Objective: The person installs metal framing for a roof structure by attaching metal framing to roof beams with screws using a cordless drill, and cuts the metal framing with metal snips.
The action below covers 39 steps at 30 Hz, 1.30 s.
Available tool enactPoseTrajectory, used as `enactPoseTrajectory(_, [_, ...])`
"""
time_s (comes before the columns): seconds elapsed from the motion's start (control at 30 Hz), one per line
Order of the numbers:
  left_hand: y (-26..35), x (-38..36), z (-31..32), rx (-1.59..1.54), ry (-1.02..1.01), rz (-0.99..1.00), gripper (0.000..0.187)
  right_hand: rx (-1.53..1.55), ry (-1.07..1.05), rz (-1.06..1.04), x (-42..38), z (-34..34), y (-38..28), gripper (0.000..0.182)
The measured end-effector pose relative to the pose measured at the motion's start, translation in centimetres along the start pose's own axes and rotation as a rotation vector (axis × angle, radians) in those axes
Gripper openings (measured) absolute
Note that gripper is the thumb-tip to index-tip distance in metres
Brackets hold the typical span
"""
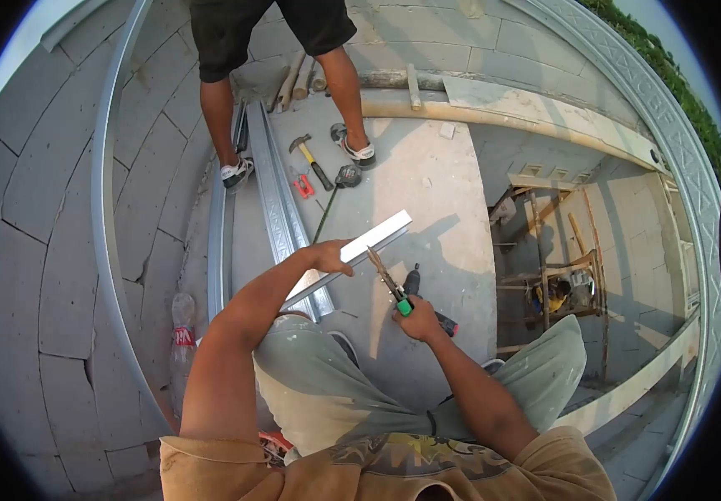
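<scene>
My left hand [329,257] is wrapped round a short white metal channel [377,236], which slants up to the right over the floor. In my right hand [419,318] is a pair of snips [389,280] with green on the handle. The jaws of the snips lie close to the channel's right part; whether they touch it I cannot tell. Beneath and beside my right hand a dark power drill [413,280] lies on the floor. Long silvery metal channels [277,196] run along the floor beyond my left hand.
Another person [273,33] stands in front, feet on both sides of a hammer [311,162], red-handled pliers [303,186] and a tape measure [348,176]. An open drop with wooden scaffolding [544,250] is at the right. A plastic bottle [183,334] stands at the left wall.
</scene>
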<state>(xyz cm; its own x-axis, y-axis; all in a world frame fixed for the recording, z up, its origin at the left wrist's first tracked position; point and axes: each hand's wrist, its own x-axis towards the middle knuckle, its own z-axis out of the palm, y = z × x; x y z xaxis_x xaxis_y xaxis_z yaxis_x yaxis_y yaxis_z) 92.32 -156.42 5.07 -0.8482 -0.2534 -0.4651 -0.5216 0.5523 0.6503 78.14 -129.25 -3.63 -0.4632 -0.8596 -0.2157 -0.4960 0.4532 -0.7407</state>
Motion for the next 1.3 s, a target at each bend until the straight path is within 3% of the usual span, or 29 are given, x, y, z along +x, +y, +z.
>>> enactPoseTrajectory(0.1, [0.9, 0.4, -0.1, 0.055, -0.004, -0.01, 0.078, 0.231, -0.13, 0.149, 0.7, -2.0, -0.9, 0.038])
enactPoseTrajectory(0.23, [1.3, 1.2, -1.2, 0.065, 0.028, -0.158, 0.072, 0.248, -0.124, 0.184, 1.2, -2.9, -2.2, 0.045])
enactPoseTrajectory(0.3, [0.7, 1.1, -2.0, 0.063, 0.068, -0.197, 0.071, 0.151, 0.104, 0.051, 0.4, -3.1, -4.3, 0.045])
enactPoseTrajectory(0.43, [-0.2, 0.4, -2.5, -0.003, 0.083, -0.192, 0.066, -0.084, 0.064, -0.118, -0.1, -2.0, -4.1, 0.054])
enactPoseTrajectory(0.53, [-0.4, 0.5, -2.6, 0.018, 0.034, -0.182, 0.064, -0.104, -0.072, -0.037, -0.2, -2.5, -3.5, 0.054])
enactPoseTrajectory(0.6, [-0.7, 0.5, -2.5, 0.111, -0.079, -0.225, 0.06, 0.06, -0.396, 0.027, 0.5, -2.7, -2.6, 0.049])
enactPoseTrajectory(0.8, [1.5, 0.1, -3.4, 0.144, -0.136, -0.265, 0.059, 0.42, -0.436, 0.217, 0.9, -3.1, -4.0, 0.036])
enactPoseTrajectory(1.0, [1.7, 0.5, -3.2, 0.18, -0.1, -0.174, 0.064, 0.17, -0.212, 0.061, 0.6, 0.0, -2.1, 0.042])
enactPoseTrajectory(1.13, [1.2, 0.4, -2.8, 0.149, -0.054, -0.097, 0.071, 0.209, -0.192, 0.086, 0.3, 0.5, -2.2, 0.043])
enactPoseTrajectory(1.3, [3.4, -0.4, -3.7, 0.094, 0.063, 0.009, 0.077, 0.201, -0.071, -0.041, 2.2, -0.8, -1.3, 0.03])
